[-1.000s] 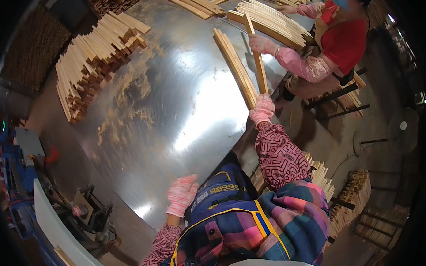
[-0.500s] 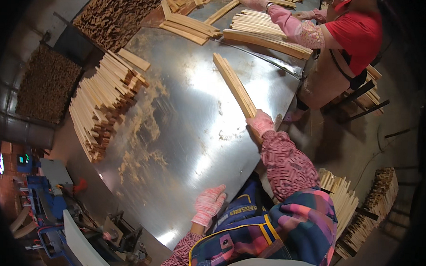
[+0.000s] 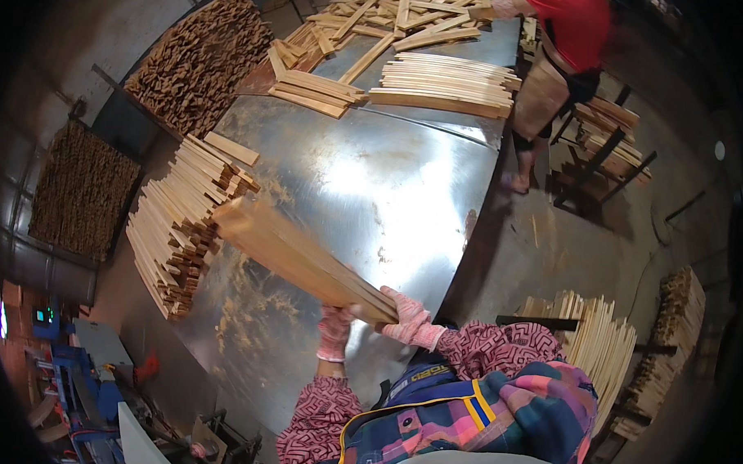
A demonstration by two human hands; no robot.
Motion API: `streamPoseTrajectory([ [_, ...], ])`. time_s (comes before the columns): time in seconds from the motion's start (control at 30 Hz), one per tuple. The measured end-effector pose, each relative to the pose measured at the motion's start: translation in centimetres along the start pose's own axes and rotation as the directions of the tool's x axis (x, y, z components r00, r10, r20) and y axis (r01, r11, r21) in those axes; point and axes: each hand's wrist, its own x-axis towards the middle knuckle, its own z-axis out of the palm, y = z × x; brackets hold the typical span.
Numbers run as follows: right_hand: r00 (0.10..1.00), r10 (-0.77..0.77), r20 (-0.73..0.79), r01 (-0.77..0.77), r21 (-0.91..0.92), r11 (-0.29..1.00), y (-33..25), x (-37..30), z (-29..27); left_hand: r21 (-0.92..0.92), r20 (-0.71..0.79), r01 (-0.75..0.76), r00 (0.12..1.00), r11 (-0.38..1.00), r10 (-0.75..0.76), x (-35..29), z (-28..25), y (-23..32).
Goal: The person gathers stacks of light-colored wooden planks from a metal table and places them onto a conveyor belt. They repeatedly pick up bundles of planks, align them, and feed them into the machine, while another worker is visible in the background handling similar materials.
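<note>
A small bundle of wooden slats (image 3: 305, 258) slants up and left from my hands, lifted over the metal table (image 3: 357, 166); its far end is smeared by motion. My right hand (image 3: 409, 319), in a pink and white glove, grips the near end. From below, my left hand (image 3: 335, 333), gloved alike, closes round the slats close beside it. Left of the bundle's far end lies a long row of stacked slats (image 3: 176, 217) along the table's left edge.
More slats (image 3: 446, 83) lie in a row at the table's far side, with a loose heap (image 3: 395, 20) behind. A co-worker in red (image 3: 567, 34) stands far right. Slat stacks (image 3: 589, 338) stand at right. A blue machine (image 3: 80, 385) is lower left.
My right hand has swung the slats left and nearer to me. The left hand has risen from the table's edge and taken hold too. The co-worker's arm has moved toward the heap.
</note>
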Motion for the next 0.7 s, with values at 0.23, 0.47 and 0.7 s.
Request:
streamPoseTrajectory([
  [0.23, 0.994, 0.087, 0.071, -0.076, -0.136, 0.988, -3.3, -6.1, 2.0, 0.106, 0.145, -0.054, 0.989, 0.993, 0.038, -7.5, -0.9, -0.1],
  [0.47, 0.995, 0.018, -0.101, -0.017, 0.011, 1.0, -5.5, -17.3, -1.1, -0.049, 0.444, 0.304, 0.86, 0.951, -0.252, -6.0, 2.4, 3.0],
  [0.7, 0.609, -0.727, -0.319, 0.135, -0.861, 0.491, -3.0, -23.6, -7.6, 0.38, 0.662, 0.507, 0.435, 0.774, -0.61, -9.8, 9.1, 0.4],
])
